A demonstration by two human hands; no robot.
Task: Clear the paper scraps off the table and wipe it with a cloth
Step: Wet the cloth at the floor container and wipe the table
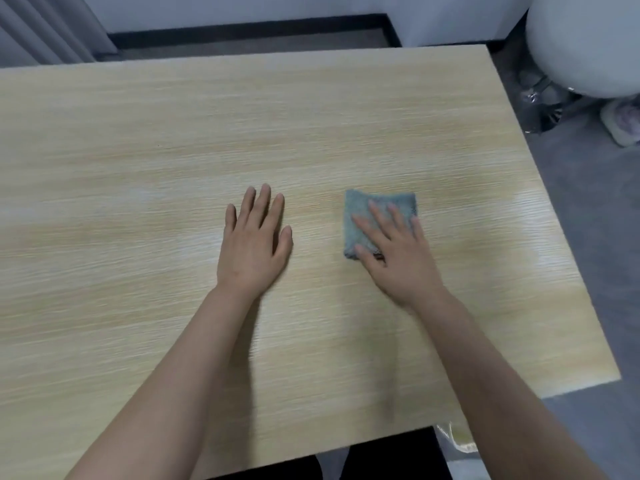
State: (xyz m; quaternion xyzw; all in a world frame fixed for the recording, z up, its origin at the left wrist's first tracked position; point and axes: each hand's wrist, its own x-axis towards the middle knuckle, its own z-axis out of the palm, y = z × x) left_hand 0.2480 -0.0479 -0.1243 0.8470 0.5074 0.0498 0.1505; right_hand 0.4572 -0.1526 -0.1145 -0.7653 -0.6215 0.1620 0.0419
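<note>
Right hand [398, 258] presses flat on the cloth [379, 216]; left hand [254, 244] lies open on the table [138, 150]. Motion blur may hide scraps; the unpinched cloth could slip.

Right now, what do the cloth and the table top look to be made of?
The cloth looks like soft, fuzzy grey-blue fabric, perhaps microfibre or terry; its nap is blurred. The table shows pale wood grain with a light sheen, likely laminate or veneer rather than bare timber.
</note>
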